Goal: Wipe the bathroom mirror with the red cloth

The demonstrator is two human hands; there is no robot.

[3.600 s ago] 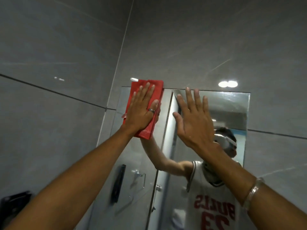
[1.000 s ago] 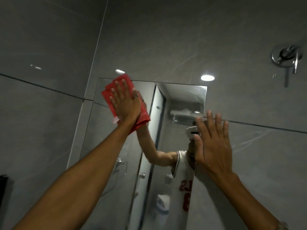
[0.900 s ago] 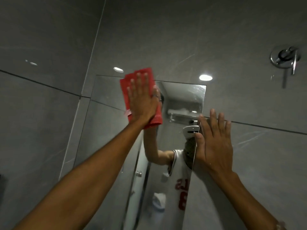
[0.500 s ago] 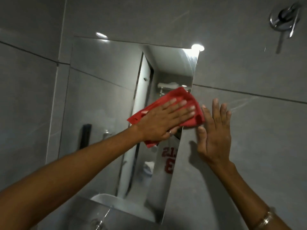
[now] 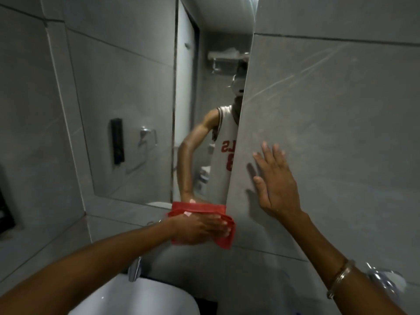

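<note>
The bathroom mirror (image 5: 127, 110) fills the upper left and middle, set in grey tile. My left hand (image 5: 200, 228) lies flat on the red cloth (image 5: 223, 241) and presses it against the wall at the mirror's bottom right corner; part of the cloth (image 5: 197, 206) still overlaps the glass edge. My right hand (image 5: 275, 185) rests open, fingers spread, on the grey tile just right of the mirror's right edge. A bracelet sits on my right wrist.
A white basin (image 5: 136, 298) with a chrome tap (image 5: 134, 269) stands directly below my left arm. A chrome fitting (image 5: 384, 283) projects from the wall at the lower right. A dark holder (image 5: 4, 212) hangs on the left wall.
My left hand has swept the cloth from the mirror's top left across and down to its bottom right corner. My right hand moved from the glass to the tile beside it.
</note>
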